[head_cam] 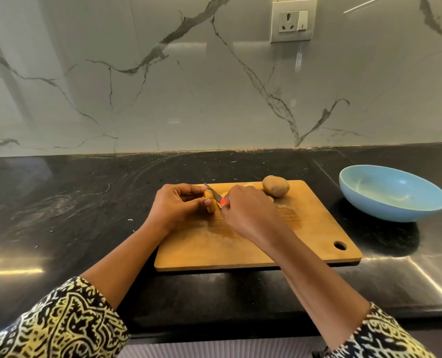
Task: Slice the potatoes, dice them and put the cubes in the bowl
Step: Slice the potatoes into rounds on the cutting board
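Observation:
A wooden cutting board (292,241) lies on the black counter. My left hand (174,208) pinches a potato piece (210,205) on the board between thumb and fingers. My right hand (248,213) grips a knife with an orange-red handle (224,202); its blade (212,193) lies across the potato piece. More cut potato shows pale just behind my right hand (224,194). A whole brown potato (276,186) sits at the board's far edge. The light blue bowl (393,193) stands to the right of the board with no potato in it.
The black stone counter (59,208) runs left and right of the board. A marble wall with a power socket (293,21) rises behind. The counter's front edge lies near my patterned sleeves (59,324).

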Tool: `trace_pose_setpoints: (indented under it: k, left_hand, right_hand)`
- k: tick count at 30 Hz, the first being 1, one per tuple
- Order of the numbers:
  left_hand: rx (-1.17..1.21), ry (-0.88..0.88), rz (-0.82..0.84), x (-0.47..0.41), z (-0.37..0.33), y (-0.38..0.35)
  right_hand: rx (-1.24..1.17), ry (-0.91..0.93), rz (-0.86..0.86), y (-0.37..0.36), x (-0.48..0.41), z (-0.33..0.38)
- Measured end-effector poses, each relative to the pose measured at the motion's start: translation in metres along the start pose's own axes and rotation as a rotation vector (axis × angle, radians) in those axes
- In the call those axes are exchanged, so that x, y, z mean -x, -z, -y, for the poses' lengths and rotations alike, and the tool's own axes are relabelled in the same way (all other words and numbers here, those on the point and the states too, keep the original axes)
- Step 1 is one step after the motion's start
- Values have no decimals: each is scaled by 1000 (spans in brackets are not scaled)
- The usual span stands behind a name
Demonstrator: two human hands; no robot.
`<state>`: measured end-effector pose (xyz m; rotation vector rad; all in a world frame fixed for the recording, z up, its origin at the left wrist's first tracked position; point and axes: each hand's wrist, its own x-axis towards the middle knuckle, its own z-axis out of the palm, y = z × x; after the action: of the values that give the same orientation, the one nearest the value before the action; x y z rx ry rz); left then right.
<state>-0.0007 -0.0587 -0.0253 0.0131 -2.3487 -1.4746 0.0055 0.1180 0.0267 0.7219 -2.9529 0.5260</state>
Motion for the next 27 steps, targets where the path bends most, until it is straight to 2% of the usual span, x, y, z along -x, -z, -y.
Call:
trace_pose_setpoints:
  k: [12, 19, 27]
  left_hand:
    - [-84, -5, -23, 2, -4, -1]
    - [-7, 42, -37, 1, -2, 0]
    - [14, 48, -13, 3, -2, 1]
  right_hand:
    - [110, 25, 69, -15, 18, 9]
    - [135, 41, 61, -13, 47, -1]
    - [58, -84, 4, -5, 38, -15]
